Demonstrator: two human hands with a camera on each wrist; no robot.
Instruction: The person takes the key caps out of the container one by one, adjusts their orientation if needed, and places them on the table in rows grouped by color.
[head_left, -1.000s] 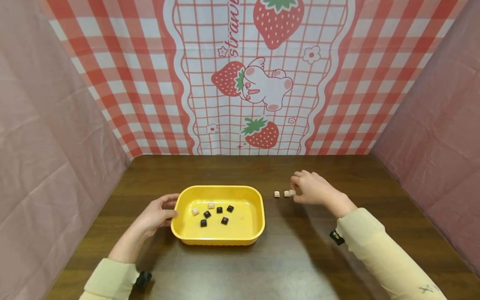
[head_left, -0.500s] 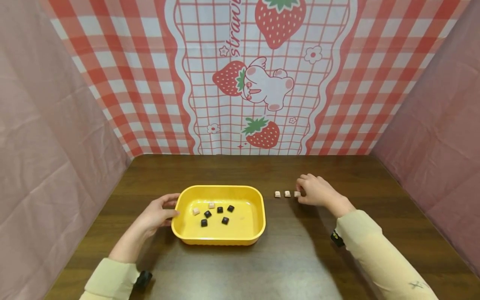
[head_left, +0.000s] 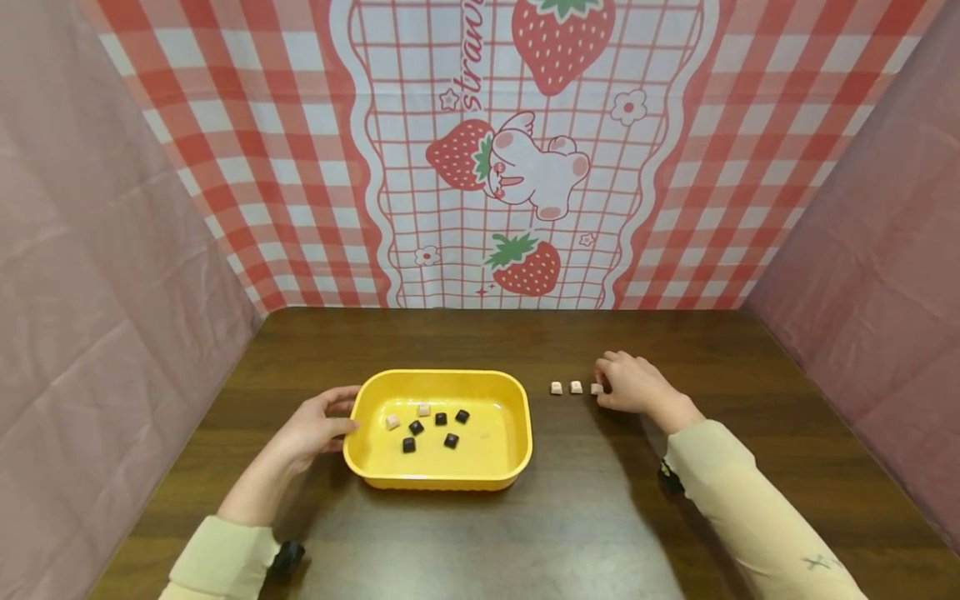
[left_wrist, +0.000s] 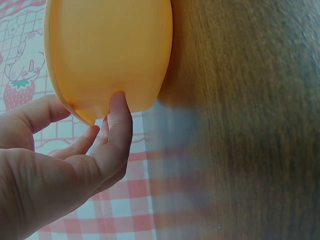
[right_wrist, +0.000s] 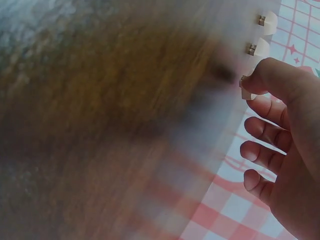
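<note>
Item: keycap sorting, counter [head_left: 570, 517] w/ yellow tray [head_left: 517, 417].

Right hand [head_left: 633, 385]: fingers curled, thumb & forefinger pinching the third pale keycap [head_left: 596, 388], which sits on the counter at the fingertips. Two more pale keycaps [head_left: 566, 387] lie in a row just beyond the fingertips, toward the tray, each apart from its neighbour.

Left hand [head_left: 315, 425]: fingers relaxed, thumb tip [left_wrist: 118, 100] touching the tray's near wall; steadying, not gripping.

Tray contents: two pale keycaps [head_left: 405, 416] & four black keycaps [head_left: 435, 429], loose.

Step, as judged: setting third cap in row. Next move likely calls for clean release w/o nudging it, then a reach into the tray for a pale cap.
</note>
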